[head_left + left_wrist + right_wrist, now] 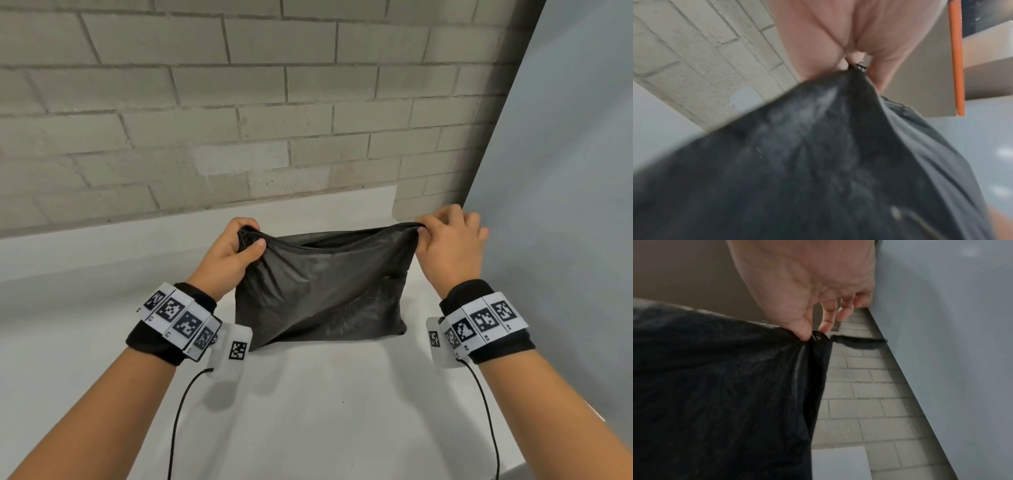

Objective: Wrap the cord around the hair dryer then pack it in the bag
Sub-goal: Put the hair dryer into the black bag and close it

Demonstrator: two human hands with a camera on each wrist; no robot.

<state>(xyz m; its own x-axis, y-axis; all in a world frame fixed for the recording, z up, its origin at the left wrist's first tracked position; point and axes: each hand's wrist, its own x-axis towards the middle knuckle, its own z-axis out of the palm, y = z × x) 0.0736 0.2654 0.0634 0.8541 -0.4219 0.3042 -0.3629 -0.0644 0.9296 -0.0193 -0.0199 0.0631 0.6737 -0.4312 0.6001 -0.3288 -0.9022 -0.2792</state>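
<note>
Both wrists hover over the white table (308, 411); the left hand (227, 255) and right hand (448, 240) each pinch a top corner of the black bag (322, 287), likely stretching its mouth taut for closing; hair dryer unseen, presumably inside

The black bag (322, 291) stood upright on the worktop (308, 411), near the brick wall (239, 102) behind it. Crinkled, slightly shiny fabric, top edge pulled taut between its two upper corners, mouth slightly parted, its lower body bulging and creased diagonally.
</note>
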